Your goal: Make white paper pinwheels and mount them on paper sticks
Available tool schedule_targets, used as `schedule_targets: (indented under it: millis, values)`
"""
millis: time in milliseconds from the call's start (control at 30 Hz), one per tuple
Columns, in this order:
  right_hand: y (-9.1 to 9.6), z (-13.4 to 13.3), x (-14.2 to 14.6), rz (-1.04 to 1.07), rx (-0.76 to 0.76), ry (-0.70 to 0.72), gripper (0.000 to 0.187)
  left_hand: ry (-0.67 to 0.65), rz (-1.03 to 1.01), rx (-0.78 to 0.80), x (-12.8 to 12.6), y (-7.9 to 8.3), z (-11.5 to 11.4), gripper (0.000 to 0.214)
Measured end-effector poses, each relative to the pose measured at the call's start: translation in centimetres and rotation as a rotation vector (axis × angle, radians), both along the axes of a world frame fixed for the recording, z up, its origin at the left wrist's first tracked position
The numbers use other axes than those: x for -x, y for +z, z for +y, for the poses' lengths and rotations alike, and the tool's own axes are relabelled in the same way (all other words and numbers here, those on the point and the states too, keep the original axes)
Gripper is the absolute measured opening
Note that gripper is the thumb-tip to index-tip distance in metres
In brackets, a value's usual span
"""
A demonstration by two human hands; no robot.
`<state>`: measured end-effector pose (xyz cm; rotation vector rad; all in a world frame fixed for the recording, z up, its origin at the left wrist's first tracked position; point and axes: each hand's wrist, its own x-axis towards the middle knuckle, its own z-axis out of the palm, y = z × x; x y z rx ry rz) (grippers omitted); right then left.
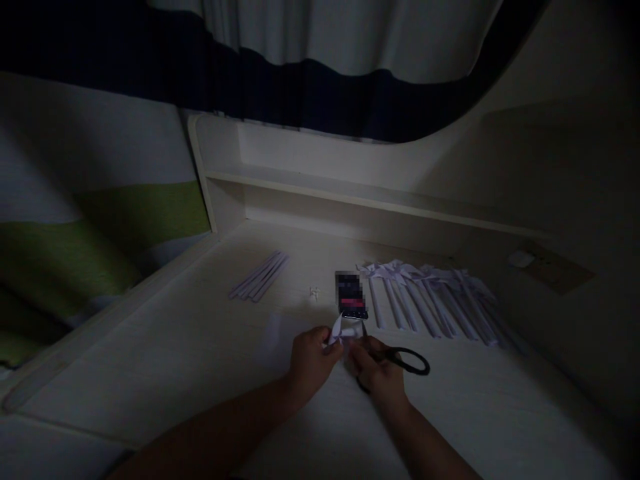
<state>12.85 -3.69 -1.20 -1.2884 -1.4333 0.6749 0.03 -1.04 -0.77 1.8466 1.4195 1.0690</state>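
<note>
My left hand [311, 363] is closed, its thumb and fingers pinching a folded white paper piece [337, 331] with pointed, curled flaps. Close beside it, my right hand [377, 373] grips black-handled scissors [407, 360], one loop sticking out to the right. The blades point up near the right side of the paper, mostly hidden by my fingers. Whether they touch the paper I cannot tell. Just beyond both hands lies a phone [352, 293] with a dark, blurred screen.
Several paper pinwheels on rolled sticks [425, 300] lie in a row at right. Loose rolled paper sticks [260, 277] rest at left. Small white bits [315, 293] sit between them, and a paper sheet [280, 340] lies by my left hand. A shelf [350, 195] runs along the back.
</note>
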Motion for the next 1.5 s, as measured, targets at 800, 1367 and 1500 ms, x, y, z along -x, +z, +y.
schedule_targets:
  millis: [800,1367,1500]
  values:
    - [0.0,0.3,-1.3,-0.454,-0.488,0.216,0.011,-0.025,0.150,0.070,0.6,1.5,-0.2,0.015]
    - [-0.3,0.8,-1.5,-0.471,-0.555,0.264,0.014,0.012,0.222,-0.093,0.2,1.4,-0.7,0.012]
    - [0.8,1.3,-3.0,-0.775,-0.692,0.386,0.013,-0.017,0.214,0.001,0.2,1.7,-0.7,0.016]
